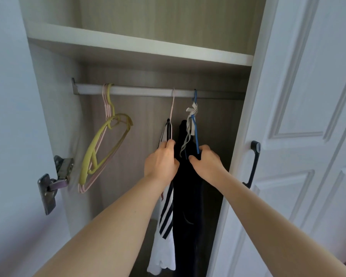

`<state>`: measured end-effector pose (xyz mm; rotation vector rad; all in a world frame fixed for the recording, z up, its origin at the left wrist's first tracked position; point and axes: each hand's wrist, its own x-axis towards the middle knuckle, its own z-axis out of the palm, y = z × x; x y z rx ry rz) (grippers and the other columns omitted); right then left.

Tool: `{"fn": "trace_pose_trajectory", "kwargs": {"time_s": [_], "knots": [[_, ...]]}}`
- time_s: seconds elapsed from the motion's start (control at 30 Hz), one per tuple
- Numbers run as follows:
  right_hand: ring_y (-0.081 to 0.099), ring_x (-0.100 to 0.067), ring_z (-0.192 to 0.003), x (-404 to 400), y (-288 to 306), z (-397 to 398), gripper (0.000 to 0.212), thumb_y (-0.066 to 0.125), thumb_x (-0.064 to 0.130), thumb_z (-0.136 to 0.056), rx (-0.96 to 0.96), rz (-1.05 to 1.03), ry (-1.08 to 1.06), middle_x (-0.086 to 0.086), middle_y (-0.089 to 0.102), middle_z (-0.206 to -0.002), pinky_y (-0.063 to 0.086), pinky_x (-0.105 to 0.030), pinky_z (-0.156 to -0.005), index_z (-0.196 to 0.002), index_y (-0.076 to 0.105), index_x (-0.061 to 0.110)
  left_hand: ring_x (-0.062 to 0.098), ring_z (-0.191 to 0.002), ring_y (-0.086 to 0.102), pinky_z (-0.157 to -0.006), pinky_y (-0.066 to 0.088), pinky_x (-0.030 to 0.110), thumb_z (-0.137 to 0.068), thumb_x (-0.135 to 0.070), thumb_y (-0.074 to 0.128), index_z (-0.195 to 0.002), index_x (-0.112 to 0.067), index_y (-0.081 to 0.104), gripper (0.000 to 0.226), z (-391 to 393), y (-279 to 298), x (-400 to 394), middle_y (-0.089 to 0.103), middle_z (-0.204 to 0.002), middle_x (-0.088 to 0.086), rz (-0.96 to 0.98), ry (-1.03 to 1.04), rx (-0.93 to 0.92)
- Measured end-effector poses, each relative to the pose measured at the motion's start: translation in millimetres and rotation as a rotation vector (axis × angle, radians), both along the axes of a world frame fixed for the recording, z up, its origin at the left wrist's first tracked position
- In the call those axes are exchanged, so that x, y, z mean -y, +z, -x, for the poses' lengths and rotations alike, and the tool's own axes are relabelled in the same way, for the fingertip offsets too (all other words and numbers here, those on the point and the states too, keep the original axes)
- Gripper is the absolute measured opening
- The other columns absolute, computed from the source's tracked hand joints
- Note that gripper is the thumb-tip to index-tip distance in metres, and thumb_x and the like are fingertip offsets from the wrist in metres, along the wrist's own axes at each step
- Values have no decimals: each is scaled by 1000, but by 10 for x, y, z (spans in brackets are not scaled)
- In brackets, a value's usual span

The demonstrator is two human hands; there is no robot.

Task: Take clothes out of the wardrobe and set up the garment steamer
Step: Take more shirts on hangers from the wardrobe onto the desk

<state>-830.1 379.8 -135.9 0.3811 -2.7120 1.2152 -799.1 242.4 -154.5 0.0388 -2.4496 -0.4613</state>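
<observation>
Basically just starting: left hand pinches the striped garment, right hand grips the blue hanger, both on the rail, no steamer visible

Empty hangers, yellow in front and pink behind, hooked together at the left end of the rail and tilted toward the left side panel. Bare shelf directly above the rail. Metal hinge fixed at the left edge of the opening. Panelled white door at right, carrying a dark bar handle near its inner edge
</observation>
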Motion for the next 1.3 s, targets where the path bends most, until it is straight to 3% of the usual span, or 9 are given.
{"fn": "trace_pose_trajectory", "kwargs": {"time_s": [0.13,0.27,0.4,0.5,0.57,0.7,1.0,1.13,1.3], "knots": [[54,-12,-82,105,55,78,43,55,30,-96,255,335,-26,-7,54,-115,43,-21,-58,-133,41,15,29,-100,60,-78,50,37,-87,-12,59,-126,-14,47,41,217,71,15,53,-123,9,-391,45,26],[47,-7,-73,163,86,203,33,48,24,-100,282,483,-67,-2,51,-101,38,-21,-57,-131,46,14,32,-102,61,-84,48,32,-89,-13,57,-116,-10,57,27,516,251,50,64,-113,14,-745,70,37],[49,-8,-74,183,57,280,28,43,23,-102,244,533,-103,-1,52,-98,38,-21,-56,-127,51,15,32,-89,61,-78,50,37,-96,-17,46,-108,-9,57,18,611,264,49,65,-99,14,-695,28,-4],[56,-18,-92,226,102,374,28,42,19,-102,218,440,-115,-6,56,-109,46,-29,-76,-126,52,11,34,-82,65,-76,54,40,-97,-21,44,-99,-9,60,20,687,238,86,67,-88,14,-674,-10,-43],[57,-23,-96,276,155,429,28,43,14,-100,234,385,-145,-12,59,-117,46,-31,-77,-126,52,6,34,-80,65,-75,55,43,-97,-22,46,-95,-10,62,21,705,213,101,68,-85,14,-682,-22,-66],[59,-28,-109,360,217,467,35,43,12,-99,281,341,-146,-15,57,-125,47,-32,-78,-134,45,4,30,-79,61,-66,45,34,-99,-22,43,-96,-7,62,24,643,189,87,63,-82,9,-580,-8,-88],[55,-15,-75,306,155,436,22,42,25,-101,186,609,-188,-5,55,-87,44,-28,-64,-113,57,13,36,-82,63,-71,51,43,-101,-25,40,-95,-8,57,25,613,274,19,67,-86,15,-404,26,-166],[54,-14,-71,252,232,405,20,43,25,-101,168,660,-201,-4,54,-83,43,-26,-62,-106,59,14,30,-81,64,-63,44,34,-101,-23,41,-98,-9,60,24,595,377,18,65,-83,8,-402,29,-192],[52,-14,-66,258,387,349,21,42,27,-101,91,670,-187,-4,55,-79,43,-28,-59,-100,59,15,36,-85,63,-69,47,39,-100,-23,41,-97,-8,59,23,586,463,37,68,-89,16,-336,41,-213]]}}
